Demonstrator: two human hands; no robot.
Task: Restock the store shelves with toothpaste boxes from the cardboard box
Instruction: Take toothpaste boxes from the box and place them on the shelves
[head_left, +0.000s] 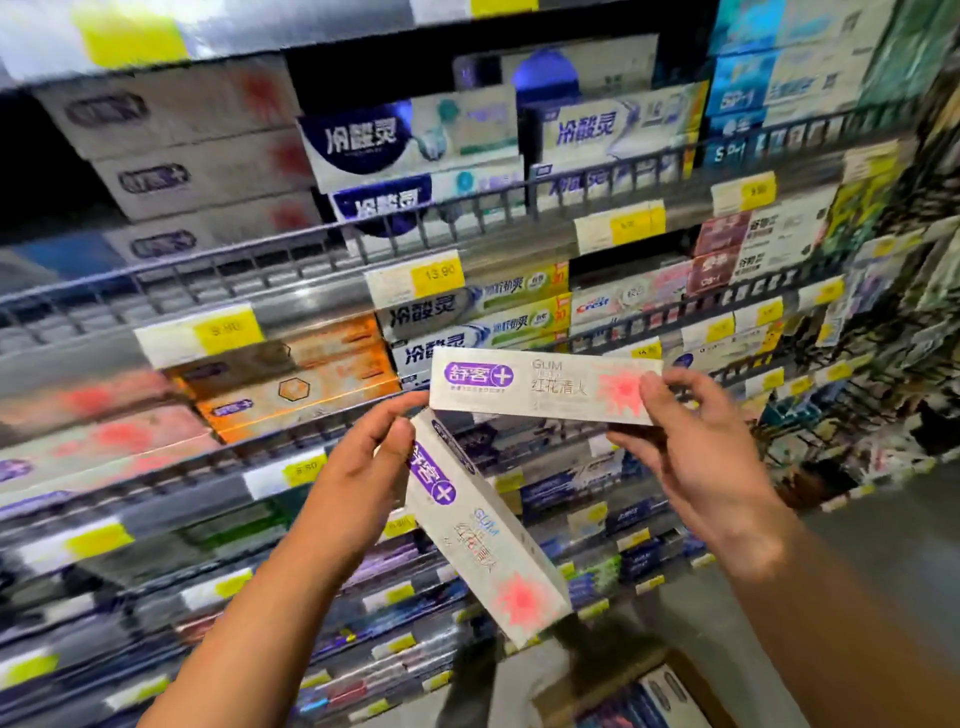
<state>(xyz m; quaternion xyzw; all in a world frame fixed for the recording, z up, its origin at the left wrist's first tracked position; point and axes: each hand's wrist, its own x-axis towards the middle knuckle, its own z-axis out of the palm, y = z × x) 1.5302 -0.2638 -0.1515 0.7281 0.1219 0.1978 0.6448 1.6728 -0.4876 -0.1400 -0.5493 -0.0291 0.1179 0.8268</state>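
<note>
I hold two white toothpaste boxes with a purple logo and a red flower print in front of the shelves. My right hand (711, 457) pinches the right end of the upper box (540, 387), which lies level. My left hand (363, 462) grips the top end of the lower box (483, 530), which slants down to the right; its fingertips also touch the left end of the upper box. The cardboard box (623, 696) stands open on the floor at the bottom right, with more boxes inside.
Wire-fronted shelves (467, 208) full of toothpaste boxes fill the view, with yellow price tags (436, 278) along their edges. Matching white boxes (171, 135) are stacked on the upper left shelf. Orange boxes (291, 379) sit left of my hands. An aisle floor (883, 571) runs at right.
</note>
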